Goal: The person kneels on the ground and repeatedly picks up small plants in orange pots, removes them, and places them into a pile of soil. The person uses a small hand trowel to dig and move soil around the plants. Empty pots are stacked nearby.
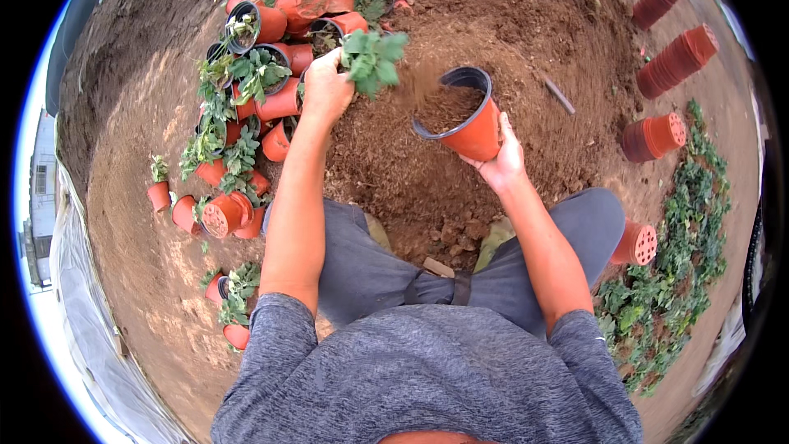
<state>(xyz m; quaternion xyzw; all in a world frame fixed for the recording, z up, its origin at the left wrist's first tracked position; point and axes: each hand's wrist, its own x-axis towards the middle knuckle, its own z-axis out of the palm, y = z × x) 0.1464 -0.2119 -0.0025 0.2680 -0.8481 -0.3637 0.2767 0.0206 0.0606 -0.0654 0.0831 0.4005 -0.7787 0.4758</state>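
Seen from the middle of the view, the left hand [329, 89] is at 11 o'clock, closed narrow and holding a green plant [375, 62]. Its leaves are lobed and soft-looking, and they are near 12 o'clock; the stem is hidden by the fingers.

The right hand [503, 163] holds an orange pot [481, 133] between 1 and 2 o'clock, its fingers and thumb against the smooth outer wall. This pot is a tapered round form, apparently of plastic, with a black inside. It is tilted, so that its mouth is turned to 10 o'clock, and crumbly brown soil lies in it.

Behind it spreads a soil mound [509, 41], rough and grainy, with bigger clods near 6 o'clock. A thin grey stick [560, 96] lies on the soil at 2 o'clock.

Between 10 and 11 o'clock many planted pots [279, 99] are crowded, several on their sides. Toward 2 o'clock lie ribbed pot stacks [677, 62], made of nested pots. A dense leafy patch [678, 271] extends toward 4 o'clock, and at 8 o'clock there is a wrinkled, pale sheet [89, 304].
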